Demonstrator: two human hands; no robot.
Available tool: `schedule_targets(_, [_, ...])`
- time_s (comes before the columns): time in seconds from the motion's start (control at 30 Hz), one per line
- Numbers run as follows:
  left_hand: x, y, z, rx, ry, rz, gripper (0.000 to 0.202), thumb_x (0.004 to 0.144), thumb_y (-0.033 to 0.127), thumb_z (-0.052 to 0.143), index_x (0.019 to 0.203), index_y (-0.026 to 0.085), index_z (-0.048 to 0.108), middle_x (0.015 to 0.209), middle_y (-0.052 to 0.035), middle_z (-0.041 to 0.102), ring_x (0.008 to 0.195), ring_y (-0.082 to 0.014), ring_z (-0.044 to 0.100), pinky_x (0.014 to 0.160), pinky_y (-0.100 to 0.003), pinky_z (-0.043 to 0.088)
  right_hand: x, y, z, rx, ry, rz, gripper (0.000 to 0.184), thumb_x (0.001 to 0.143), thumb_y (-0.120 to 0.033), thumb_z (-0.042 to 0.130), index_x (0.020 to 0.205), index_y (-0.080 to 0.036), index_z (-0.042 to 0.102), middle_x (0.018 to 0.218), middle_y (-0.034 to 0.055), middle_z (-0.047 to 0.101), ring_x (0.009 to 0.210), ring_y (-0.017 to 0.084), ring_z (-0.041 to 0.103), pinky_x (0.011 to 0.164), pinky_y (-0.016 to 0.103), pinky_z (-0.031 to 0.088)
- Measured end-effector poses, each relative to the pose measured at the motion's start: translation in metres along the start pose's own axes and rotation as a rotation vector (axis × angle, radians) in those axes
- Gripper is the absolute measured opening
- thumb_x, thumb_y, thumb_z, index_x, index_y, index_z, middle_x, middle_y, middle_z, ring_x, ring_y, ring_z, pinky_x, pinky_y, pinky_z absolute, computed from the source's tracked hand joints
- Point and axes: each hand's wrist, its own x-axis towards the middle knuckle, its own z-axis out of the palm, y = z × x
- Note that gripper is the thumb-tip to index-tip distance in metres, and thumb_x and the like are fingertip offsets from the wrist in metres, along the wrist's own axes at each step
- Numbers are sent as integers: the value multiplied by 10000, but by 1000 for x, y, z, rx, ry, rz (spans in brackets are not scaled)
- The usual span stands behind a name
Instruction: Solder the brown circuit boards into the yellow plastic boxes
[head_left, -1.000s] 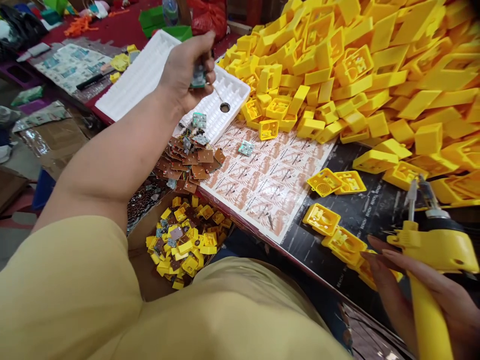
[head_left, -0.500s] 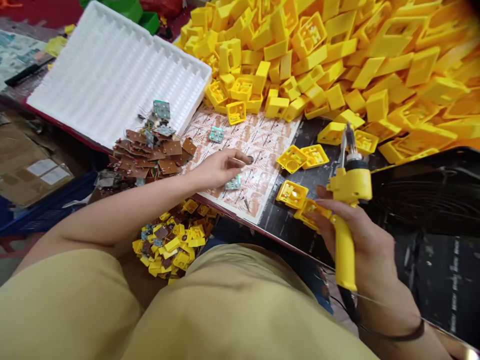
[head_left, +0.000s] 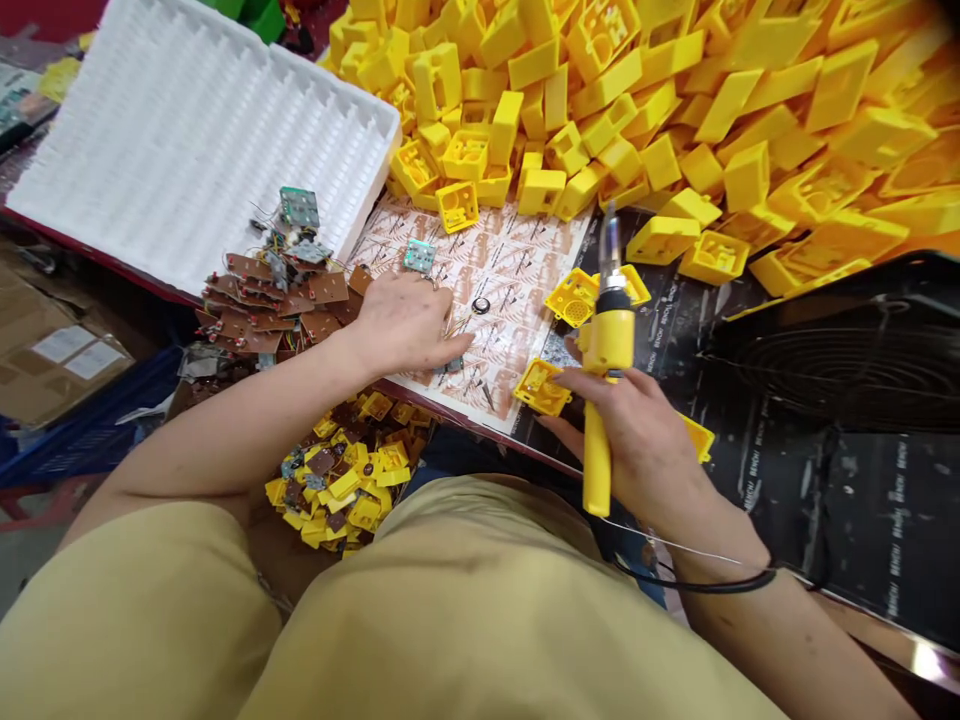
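My left hand (head_left: 405, 325) rests palm down on the printed sheet (head_left: 517, 260), fingers pressed on a small green circuit board that is mostly hidden under them. A thin wire runs from it to a small round black part (head_left: 481, 305). My right hand (head_left: 637, 440) grips the yellow soldering iron (head_left: 604, 350), tip pointing up and away, above a yellow plastic casing (head_left: 541, 387) at the table's edge. Another green board (head_left: 418, 255) lies loose on the sheet.
A big heap of yellow casings (head_left: 675, 90) fills the back. A white ribbed tray (head_left: 187, 130) lies at the left, with a pile of brown circuit boards (head_left: 277, 295) in front of it. A box of finished yellow parts (head_left: 345, 470) sits below the table edge.
My left hand came down from beside the white tray to the printed sheet and now presses a board there. My right hand brought the soldering iron left, nearer the sheet.
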Motion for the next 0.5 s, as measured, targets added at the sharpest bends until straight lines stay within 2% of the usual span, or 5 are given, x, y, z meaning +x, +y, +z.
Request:
schedule_targets(0.1, [2, 0, 5, -201, -107, 32, 243, 777, 394, 616, 819, 173, 709, 837, -91, 716, 912, -287, 677, 785, -386, 515, -5, 0, 0, 10, 5, 9, 361, 920, -363, 662, 1218, -232, 507, 982, 39, 696, 899, 217, 703, 948, 435, 547])
schedule_targets(0.2, [0, -4, 9, -653, -181, 32, 117, 753, 289, 614, 759, 180, 656, 743, -22, 695, 697, -139, 636, 643, -243, 472, -10, 3, -5, 24, 52, 58, 468, 868, -331, 732, 1262, -240, 496, 1048, 51, 695, 1021, 235, 687, 946, 405, 553])
schedule_targets(0.33, [-6, 1, 13, -1126, -213, 48, 164, 759, 324, 644, 787, 168, 602, 729, -14, 680, 645, -99, 613, 625, -219, 484, -8, 4, -6, 43, 72, 53, 508, 849, -317, 751, 1284, -236, 500, 1054, 61, 703, 980, 229, 696, 923, 397, 569])
schedule_targets(0.4, [-7, 6, 16, -1234, -186, 42, 174, 752, 305, 656, 837, 166, 593, 696, -4, 662, 619, -96, 603, 602, -217, 477, -4, 1, -5, 48, 68, 25, 463, 865, -337, 733, 1262, -237, 519, 1041, 58, 710, 966, 231, 706, 937, 416, 568])
schedule_targets(0.5, [-8, 13, 16, -1268, -144, 72, 366, 771, 270, 651, 1111, 146, 598, 710, 3, 677, 604, -98, 609, 584, -215, 475, 1, -6, -9, 50, 107, 22, 344, 887, -305, 714, 1185, -238, 557, 974, 23, 727, 863, 191, 720, 916, 388, 577])
